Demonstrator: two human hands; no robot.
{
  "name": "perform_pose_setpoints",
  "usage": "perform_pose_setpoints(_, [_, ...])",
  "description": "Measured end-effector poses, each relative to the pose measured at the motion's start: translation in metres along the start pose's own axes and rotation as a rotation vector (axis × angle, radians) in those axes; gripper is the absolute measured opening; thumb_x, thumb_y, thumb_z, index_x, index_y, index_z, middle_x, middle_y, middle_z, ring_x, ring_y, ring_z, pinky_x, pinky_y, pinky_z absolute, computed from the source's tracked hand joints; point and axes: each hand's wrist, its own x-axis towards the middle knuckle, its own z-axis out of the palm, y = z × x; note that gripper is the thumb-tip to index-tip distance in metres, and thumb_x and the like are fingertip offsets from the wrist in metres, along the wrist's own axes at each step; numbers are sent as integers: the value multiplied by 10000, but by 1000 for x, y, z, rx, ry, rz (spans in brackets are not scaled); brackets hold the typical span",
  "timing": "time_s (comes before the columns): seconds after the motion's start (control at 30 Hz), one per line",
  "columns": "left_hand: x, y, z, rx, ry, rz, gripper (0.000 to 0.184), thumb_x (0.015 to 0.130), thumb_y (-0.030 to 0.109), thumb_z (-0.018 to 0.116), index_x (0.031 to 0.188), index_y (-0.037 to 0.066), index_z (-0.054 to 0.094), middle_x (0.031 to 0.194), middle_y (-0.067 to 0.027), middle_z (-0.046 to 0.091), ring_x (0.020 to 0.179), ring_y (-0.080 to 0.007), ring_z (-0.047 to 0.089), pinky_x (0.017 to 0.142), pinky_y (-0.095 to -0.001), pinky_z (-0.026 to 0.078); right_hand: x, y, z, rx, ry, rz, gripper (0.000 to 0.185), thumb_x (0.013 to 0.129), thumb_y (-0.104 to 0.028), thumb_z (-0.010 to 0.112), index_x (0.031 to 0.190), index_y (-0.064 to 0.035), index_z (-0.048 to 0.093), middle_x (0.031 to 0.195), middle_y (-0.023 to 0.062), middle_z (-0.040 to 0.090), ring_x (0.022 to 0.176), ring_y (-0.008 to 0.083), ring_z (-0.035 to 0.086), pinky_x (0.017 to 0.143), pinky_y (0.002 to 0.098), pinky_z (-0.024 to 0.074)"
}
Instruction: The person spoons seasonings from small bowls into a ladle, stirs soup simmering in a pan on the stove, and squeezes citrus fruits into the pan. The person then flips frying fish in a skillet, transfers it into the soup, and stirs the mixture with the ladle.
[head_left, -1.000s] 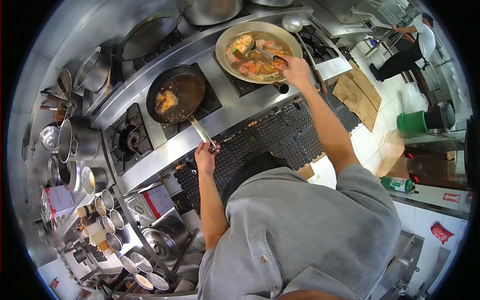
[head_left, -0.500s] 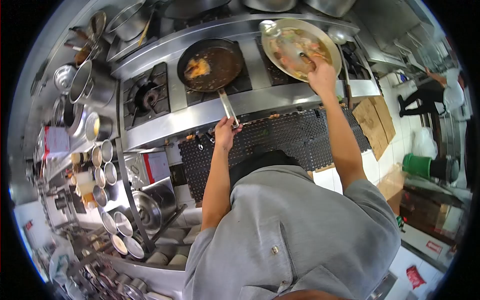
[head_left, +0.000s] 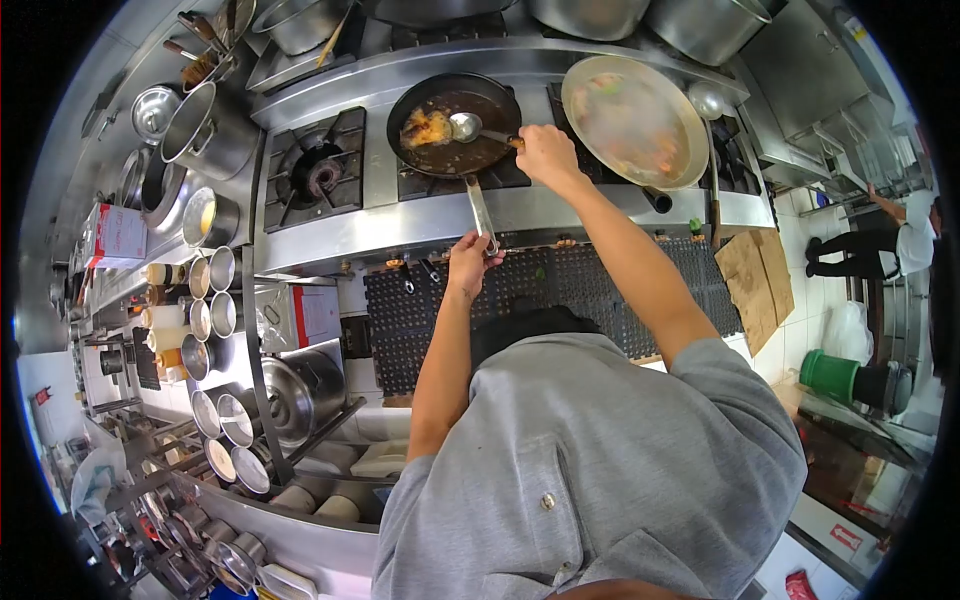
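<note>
My left hand (head_left: 473,262) is closed round the end of the metal handle of a dark frying pan (head_left: 485,168) on the stove. Brown liquid fills the pan, and a golden-orange piece of food (head_left: 427,128) lies at its left side. My right hand (head_left: 547,156) grips the handle of a ladle (head_left: 466,126), whose metal bowl is in the pan just right of the food. To the right, a wide pale pan (head_left: 692,165) holds a steaming mix with orange and green pieces. Its dark handle points toward me.
An unused burner (head_left: 322,172) is left of the frying pan. Another ladle (head_left: 707,100) rests at the right. Large pots (head_left: 590,15) stand behind. Metal containers (head_left: 222,315) line the left counter. A person (head_left: 915,235) stands far right. A black mat (head_left: 620,290) covers the floor.
My right hand has moved left from the wide pale pan to the frying pan, bringing the ladle bowl beside the food. My left hand stays on the pan handle.
</note>
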Motion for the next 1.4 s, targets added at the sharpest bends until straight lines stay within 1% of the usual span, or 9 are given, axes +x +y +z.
perform_pose_setpoints(0.13, [2,-1,-1,33,-2,3,187,940,174,484,1003,6,535,848,-66,593,721,-168,596,649,-279,495,14,-5,14,44,42,-39,140,665,-118,620,765,-22,636,836,211,642,819,381,627,740,455,506])
perform_pose_setpoints(0.43, [-3,5,2,27,-11,6,187,945,150,468,1020,-9,532,837,-72,579,714,-162,588,641,-273,489,34,18,65,445,100,55,232,665,-142,638,859,-23,680,833,194,652,820,352,624,744,420,489])
perform_pose_setpoints(0.73, [-3,7,1,28,-27,-2,161,945,142,462,961,2,539,811,-67,575,697,-164,592,620,-267,491,-9,16,56,408,102,3,263,724,-133,629,966,-30,649,852,183,650,814,347,624,744,421,486])
perform_pose_setpoints(0.8, [-3,8,3,32,-16,-11,158,945,142,463,957,3,539,808,-66,575,695,-164,593,619,-270,494,-17,10,56,232,205,-146,283,750,-137,617,1010,-27,637,841,177,637,769,349,620,695,425,490])
perform_pose_setpoints(1.0, [-3,8,2,18,-8,-13,153,940,141,478,961,2,539,808,-69,581,688,-166,599,614,-273,501,-33,-7,52,150,190,-205,305,770,-125,590,1060,-29,606,862,157,611,739,358,609,659,444,489])
perform_pose_setpoints(1.1, [-2,7,1,2,-13,-11,156,937,141,485,967,-2,540,809,-72,584,689,-167,601,614,-273,502,-34,-13,49,93,224,-244,210,789,-99,540,969,-12,604,803,158,605,692,339,628,601,428,510])
perform_pose_setpoints(1.27, [-3,7,3,-30,16,-7,142,917,130,510,964,5,560,746,-44,561,627,-160,598,556,-256,507,-34,-14,52,38,270,-308,223,766,-72,531,965,-3,605,793,159,603,662,319,636,572,404,518])
perform_pose_setpoints(1.33, [-3,8,1,-5,-7,-18,181,934,143,494,1007,-16,543,819,-77,588,699,-171,605,616,-269,505,-35,-15,52,29,271,-317,229,755,-68,536,963,0,604,790,161,602,662,313,638,568,396,520])
perform_pose_setpoints(1.4, [-3,8,1,-2,-9,-21,177,934,142,493,1000,-15,542,815,-75,586,699,-172,605,615,-269,504,-36,-16,52,23,265,-314,241,736,-58,542,959,13,600,794,164,604,669,313,640,574,393,521])
